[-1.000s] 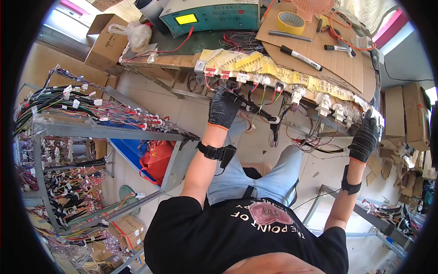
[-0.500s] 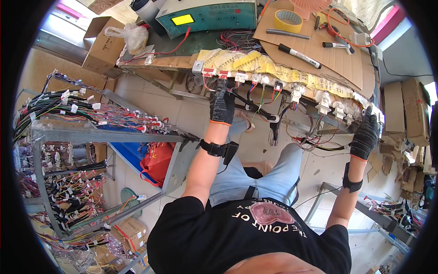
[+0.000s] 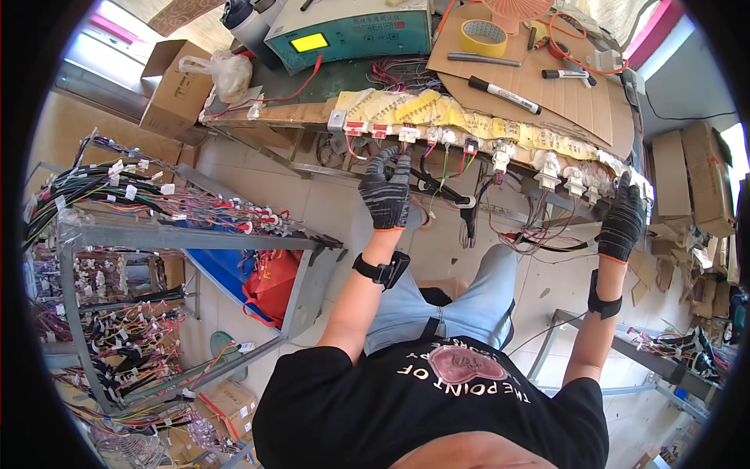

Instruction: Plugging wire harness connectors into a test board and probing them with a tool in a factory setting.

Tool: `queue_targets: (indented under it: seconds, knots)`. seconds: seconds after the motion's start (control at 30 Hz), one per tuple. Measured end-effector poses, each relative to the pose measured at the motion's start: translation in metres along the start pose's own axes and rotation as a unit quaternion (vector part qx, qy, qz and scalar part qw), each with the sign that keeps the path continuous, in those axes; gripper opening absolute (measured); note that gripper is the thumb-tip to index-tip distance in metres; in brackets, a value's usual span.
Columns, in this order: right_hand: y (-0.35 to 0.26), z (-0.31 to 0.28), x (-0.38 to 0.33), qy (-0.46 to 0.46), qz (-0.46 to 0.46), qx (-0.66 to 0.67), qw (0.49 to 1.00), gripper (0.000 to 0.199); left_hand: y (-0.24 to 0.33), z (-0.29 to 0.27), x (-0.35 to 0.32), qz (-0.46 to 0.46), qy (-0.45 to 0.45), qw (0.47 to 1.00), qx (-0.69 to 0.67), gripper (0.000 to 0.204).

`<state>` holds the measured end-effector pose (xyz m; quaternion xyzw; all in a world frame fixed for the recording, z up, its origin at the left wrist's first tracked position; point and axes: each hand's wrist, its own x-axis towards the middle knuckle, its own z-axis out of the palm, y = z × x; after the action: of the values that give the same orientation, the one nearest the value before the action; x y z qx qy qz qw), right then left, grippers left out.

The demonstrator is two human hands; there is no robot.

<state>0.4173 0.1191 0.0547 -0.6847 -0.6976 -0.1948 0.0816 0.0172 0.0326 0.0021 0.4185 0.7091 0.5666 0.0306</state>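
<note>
A cluttered workbench [image 3: 312,86] carries a teal tester box [image 3: 351,31] and, along its front edge, a row of white and red wire connectors [image 3: 469,144]. The gloved left hand [image 3: 385,191] reaches up with its fingers loosely spread at the connectors; the gloved right hand [image 3: 623,219] curls over the row's far end, though whether it grips anything I cannot tell. Seating a plug well probably means pushing it straight in while the dangling coloured wires [image 3: 445,168] stay untangled.
</note>
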Motion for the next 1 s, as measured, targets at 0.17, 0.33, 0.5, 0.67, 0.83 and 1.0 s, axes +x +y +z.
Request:
queue_targets:
  seconds: [0.17,0.33,0.5,0.67,0.83,1.0]
  knots:
    - [-0.009,-0.013,0.003,-0.034,0.014,0.009,0.999,0.048,-0.011,0.009,0.002,-0.136,-0.022,0.986,-0.095,0.018]
    - [-0.007,-0.012,0.003,-0.028,0.004,-0.006,1.000,0.048,-0.016,0.015,0.002,-0.134,-0.027,0.984,-0.116,0.021]
    - [-0.006,-0.013,0.003,-0.028,0.000,0.015,1.000,0.050,-0.005,0.008,0.008,-0.215,-0.078,0.959,-0.169,0.020]
    - [-0.004,-0.011,0.001,-0.025,-0.005,0.021,0.999,0.050,0.011,0.003,0.014,-0.298,-0.115,0.915,-0.247,0.009]
    - [0.003,0.001,0.004,-0.027,-0.011,0.015,0.999,0.076,-0.006,0.010,0.015,-0.224,-0.113,0.946,-0.206,0.012]
    - [0.002,0.000,0.003,-0.034,-0.009,-0.006,0.999,0.077,-0.017,0.007,0.019,-0.186,-0.137,0.958,-0.169,0.022]
